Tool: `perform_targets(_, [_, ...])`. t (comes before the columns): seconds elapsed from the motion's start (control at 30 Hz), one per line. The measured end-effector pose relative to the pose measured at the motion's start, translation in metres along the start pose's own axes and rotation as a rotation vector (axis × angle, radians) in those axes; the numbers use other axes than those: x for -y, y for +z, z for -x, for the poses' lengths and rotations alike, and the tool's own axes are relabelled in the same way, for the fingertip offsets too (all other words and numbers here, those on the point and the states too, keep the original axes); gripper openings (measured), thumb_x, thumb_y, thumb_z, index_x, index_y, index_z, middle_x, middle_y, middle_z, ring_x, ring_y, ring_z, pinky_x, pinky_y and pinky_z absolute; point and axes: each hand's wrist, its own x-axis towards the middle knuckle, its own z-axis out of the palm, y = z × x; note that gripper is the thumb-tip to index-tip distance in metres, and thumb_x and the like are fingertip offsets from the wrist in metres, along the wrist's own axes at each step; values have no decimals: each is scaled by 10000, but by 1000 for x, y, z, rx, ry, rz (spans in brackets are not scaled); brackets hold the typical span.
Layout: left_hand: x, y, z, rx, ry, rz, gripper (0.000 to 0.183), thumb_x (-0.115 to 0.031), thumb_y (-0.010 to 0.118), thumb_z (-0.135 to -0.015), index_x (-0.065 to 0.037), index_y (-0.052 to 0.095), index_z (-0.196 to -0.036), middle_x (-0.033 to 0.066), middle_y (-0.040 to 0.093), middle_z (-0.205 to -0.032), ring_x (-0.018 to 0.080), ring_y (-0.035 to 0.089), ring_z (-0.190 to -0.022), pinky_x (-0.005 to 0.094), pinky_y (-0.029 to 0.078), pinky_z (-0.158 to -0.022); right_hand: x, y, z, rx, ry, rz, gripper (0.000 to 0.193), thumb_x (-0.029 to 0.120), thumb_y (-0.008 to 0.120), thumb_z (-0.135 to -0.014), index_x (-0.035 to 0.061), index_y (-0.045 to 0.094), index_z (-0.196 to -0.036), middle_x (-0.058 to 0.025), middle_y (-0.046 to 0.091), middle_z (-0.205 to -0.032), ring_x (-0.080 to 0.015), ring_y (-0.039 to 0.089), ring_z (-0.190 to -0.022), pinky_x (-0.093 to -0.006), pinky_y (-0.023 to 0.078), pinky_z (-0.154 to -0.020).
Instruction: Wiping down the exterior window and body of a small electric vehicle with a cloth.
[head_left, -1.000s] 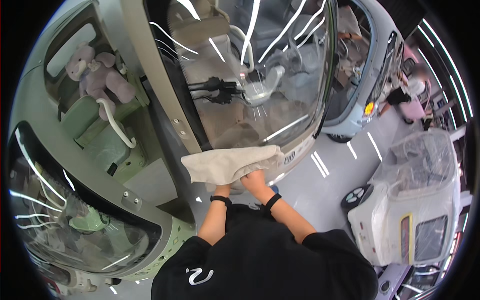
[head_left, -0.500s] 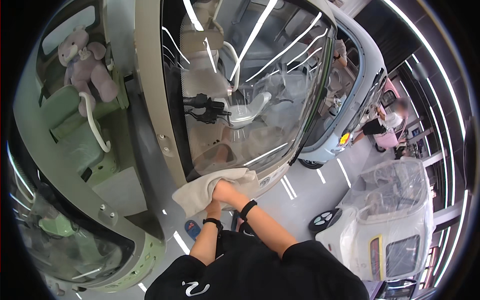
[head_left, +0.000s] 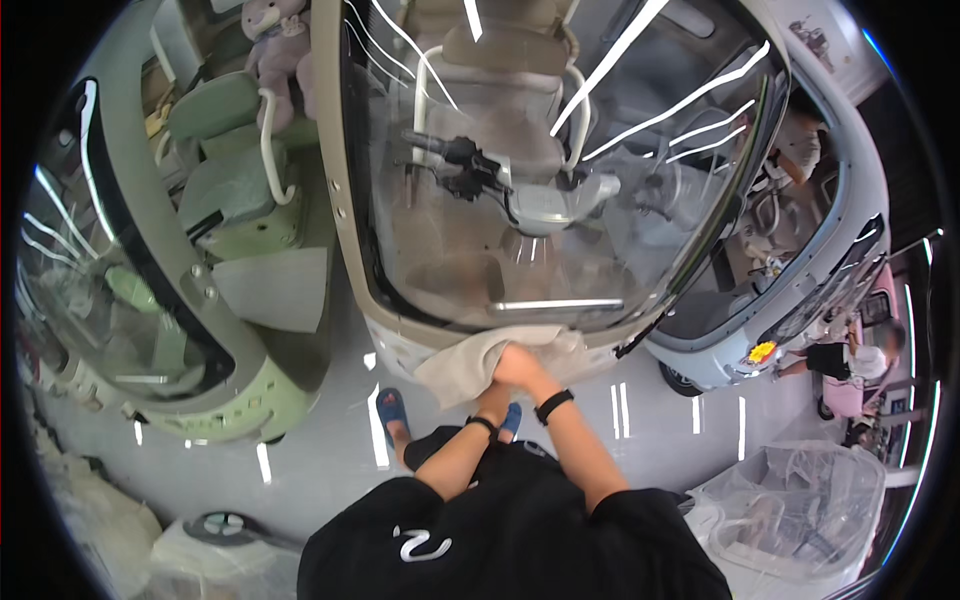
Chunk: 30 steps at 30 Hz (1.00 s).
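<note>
A beige cloth lies bunched against the lower front of a beige small vehicle, just under its windshield. My right hand is closed on the cloth's near side, its fingers partly buried in the folds. Close beside and slightly below it, my left hand also grips the cloth; its fingers are mostly hidden by the cloth and the right hand. Each wrist wears a black band. Through the glass, handlebars and a seat show.
To the left stands a green vehicle with a plush bear on its seat. A light-blue vehicle is at right, with people beyond. Plastic-wrapped vehicles stand behind at lower right and lower left. My blue slippers are on the grey floor.
My view has swung, so the vehicles sit differently in the picture and more of the green one's front shows. Both hands remain on the cloth at the beige vehicle's front.
</note>
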Motion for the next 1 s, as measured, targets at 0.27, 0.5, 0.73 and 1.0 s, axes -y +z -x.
perform_targets(0.27, [-129,87,1,95,120,-220,507,-328,558,-965,-89,578,-1413,260,589,-1401,416,532,-1331,492,385,-1140,-175,-91,72,-321,-45,-107,360,205,670,-840,5,713,-1137,-242,709,-1178,-390,660,-1144,-450,517,-976])
perform_targets(0.5, [-125,108,13,7,234,-376,652,-221,619,-856,-145,512,-1495,169,508,-1528,373,481,-1410,493,395,-1162,-254,-91,82,-249,14,-218,322,129,592,-958,-14,654,-1240,-219,657,-1332,-374,579,-1292,-398,447,-1077])
perform_targets(0.73, [-62,116,49,-45,-118,-323,643,-291,609,-897,-190,484,-1520,122,482,-1562,346,386,-1483,504,327,-1199,-239,-15,78,-13,-151,150,390,145,587,-969,7,619,-1333,-206,632,-1379,-360,555,-1334,-427,417,-1132])
perform_targets(1.0, [-32,36,46,-587,-81,-68,522,-279,607,-918,-123,584,-1416,184,577,-1444,409,483,-1375,543,330,-1164,-87,21,30,112,-313,-177,371,126,628,-925,-6,668,-1270,-233,661,-1328,-370,592,-1290,-416,454,-1087])
